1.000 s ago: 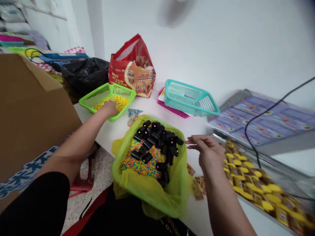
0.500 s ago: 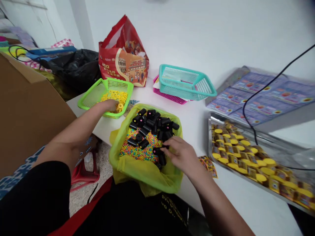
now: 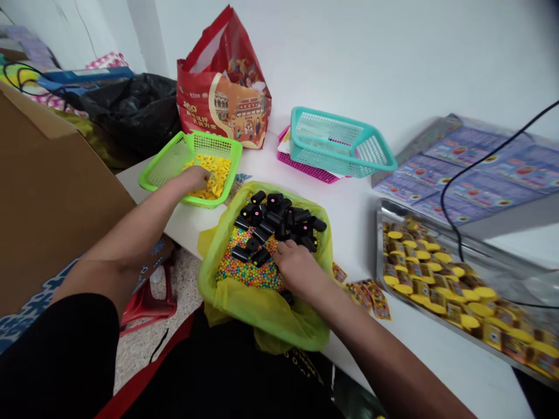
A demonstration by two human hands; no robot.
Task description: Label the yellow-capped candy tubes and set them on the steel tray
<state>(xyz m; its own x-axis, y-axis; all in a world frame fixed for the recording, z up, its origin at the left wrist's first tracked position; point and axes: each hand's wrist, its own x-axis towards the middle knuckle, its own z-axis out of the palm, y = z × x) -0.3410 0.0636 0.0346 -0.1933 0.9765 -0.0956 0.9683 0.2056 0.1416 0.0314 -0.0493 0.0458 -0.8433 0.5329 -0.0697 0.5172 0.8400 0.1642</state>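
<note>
My left hand [image 3: 195,179] reaches into a bright green basket [image 3: 151,181], its curled fingers down among small yellow plastic pieces [image 3: 219,174]. Whatever they grip is hidden. Over a yellow-green basket lined with a yellow bag [image 3: 262,311], my right hand [image 3: 300,269] has its fingers bent down at the edge of a heap of black cylinders [image 3: 263,234]. Its fingertips are covered, so what they hold cannot be made out. Some cylinders show a pink or yellow dot on the end. Small multicoloured beads [image 3: 244,273] lie beneath them.
A metal tray [image 3: 382,244] of yellow-capped items stands at right, with flat purple boxes [image 3: 471,169] and a black cable behind. Turquoise basket [image 3: 345,166], red bag [image 3: 198,87] at the back. A cardboard box [image 3: 52,186] stands left. Small printed packets [image 3: 371,297] lie beside the lined basket.
My right hand has moved left and slightly up over the black cylinders, its fingers now bent down among them. My left hand stays in the green basket. The camera view has shifted slightly.
</note>
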